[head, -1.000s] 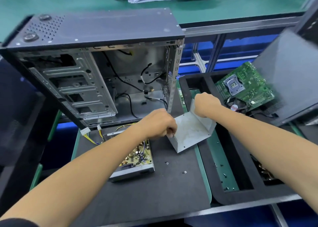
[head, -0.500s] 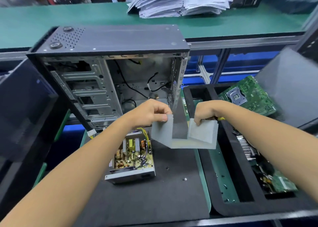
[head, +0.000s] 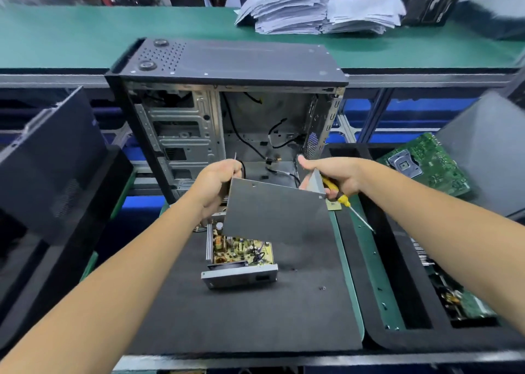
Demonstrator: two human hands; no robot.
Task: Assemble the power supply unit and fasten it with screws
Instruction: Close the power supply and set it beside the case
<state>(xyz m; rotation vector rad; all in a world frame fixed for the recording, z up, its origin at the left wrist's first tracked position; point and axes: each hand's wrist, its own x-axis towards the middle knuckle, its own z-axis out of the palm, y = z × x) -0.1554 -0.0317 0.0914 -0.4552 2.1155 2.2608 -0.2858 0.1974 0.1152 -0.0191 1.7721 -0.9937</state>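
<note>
The open power supply base [head: 241,263] lies on the black mat, its yellow-green circuit board exposed. Above it I hold the grey U-shaped metal cover [head: 272,212], flat side towards me, tilted, hiding the base's far half. My left hand [head: 216,183] grips the cover's left wall. My right hand [head: 335,175] grips its right wall and also holds a yellow-handled screwdriver [head: 341,197], tip pointing down-right. A loose screw [head: 322,288] lies on the mat right of the base.
An open computer case [head: 227,112] stands behind my hands. A black foam tray [head: 375,342] at right holds green circuit boards [head: 426,163]. Black side panels lean at left [head: 48,169] and right [head: 488,152]. Paper stacks [head: 318,10] lie on the green bench.
I have lifted the cover off the mat and turned it over, so its flat outer face now shows. It now hangs over the power supply base. The camera view tilted upward.
</note>
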